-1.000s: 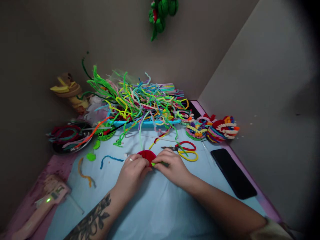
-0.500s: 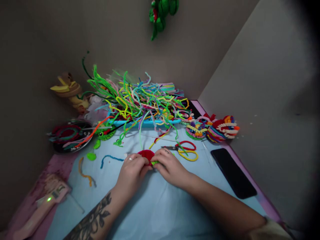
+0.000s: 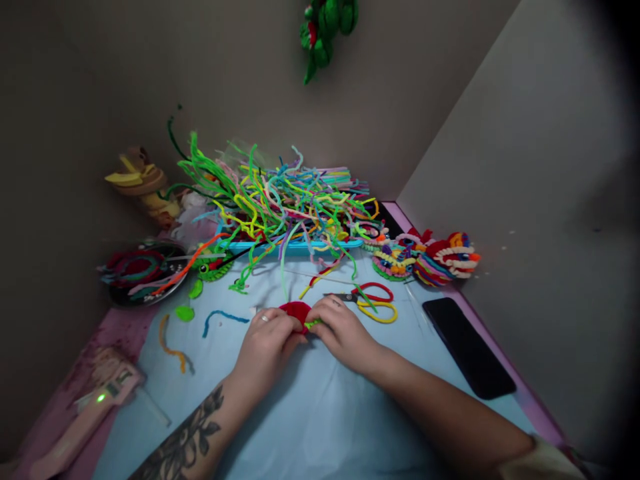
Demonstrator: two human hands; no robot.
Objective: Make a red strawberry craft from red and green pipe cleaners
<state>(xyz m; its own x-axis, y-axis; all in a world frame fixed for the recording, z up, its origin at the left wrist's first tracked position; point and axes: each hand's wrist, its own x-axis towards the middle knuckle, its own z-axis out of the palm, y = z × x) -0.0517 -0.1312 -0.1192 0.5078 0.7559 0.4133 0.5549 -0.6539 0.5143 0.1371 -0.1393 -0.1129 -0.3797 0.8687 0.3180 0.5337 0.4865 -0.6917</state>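
Note:
Near the middle of the blue-covered table, my left hand point(image 3: 273, 333) grips the near left side of a round red fuzzy piece point(image 3: 297, 309). A small bright green fuzzy piece point(image 3: 313, 324) is pinched in the fingers of my right hand point(image 3: 340, 327), against the red piece's right edge. My fingers hide much of both pieces, so how they join cannot be seen. Just beyond my right hand lie scissors point(image 3: 376, 303) with one red and one yellow handle. A short blue pipe cleaner point(image 3: 225, 315) rests left of my left hand.
A blue tray point(image 3: 320, 248) heaped with pipe cleaners point(image 3: 280, 193) stands at the back. To the left are a dark bowl point(image 3: 145, 297), green leaf-shaped pieces point(image 3: 185, 313) and a pink glue gun point(image 3: 95, 413) with a lit green light. A black phone point(image 3: 467, 347) lies right, below colourful fuzzy figures point(image 3: 445, 260).
The whole view has shifted very slightly. Both hands keep their hold on the red and green pieces, with hardly any visible movement.

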